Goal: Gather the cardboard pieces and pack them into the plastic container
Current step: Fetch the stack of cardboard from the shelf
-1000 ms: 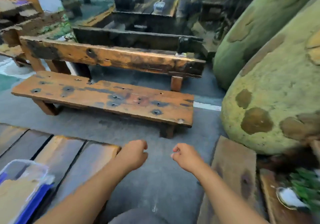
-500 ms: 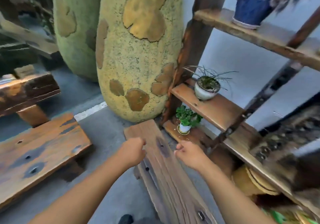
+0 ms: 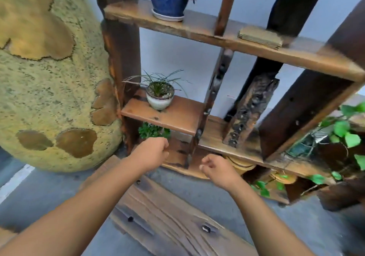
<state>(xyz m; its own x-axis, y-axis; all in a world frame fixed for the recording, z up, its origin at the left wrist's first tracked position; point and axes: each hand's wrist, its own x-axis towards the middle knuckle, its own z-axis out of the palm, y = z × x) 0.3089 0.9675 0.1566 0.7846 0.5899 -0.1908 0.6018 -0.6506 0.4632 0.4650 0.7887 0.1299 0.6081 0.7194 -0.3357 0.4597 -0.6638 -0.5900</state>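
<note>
2 hands are hanging empty before a wooden shelf unit [image 3: 197, 30]: the left hand [image 3: 151, 153] and right hand [image 3: 217, 168] are both curling into loose fists. 1 stack of cardboard pieces [image 3: 259, 36] is lying on the top shelf, well apart from them. 3 potted plants are sitting there; the blue pot [image 3: 167, 0] is uppermost. Compared with 0.5 s ago, the view is sitting closer and higher, bringing the cardboard into sight.

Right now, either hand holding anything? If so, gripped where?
Nothing visibly held. Left hand and right hand are loosely curled and empty; the cardboard piece sits untouched on the upper shelf.
</note>
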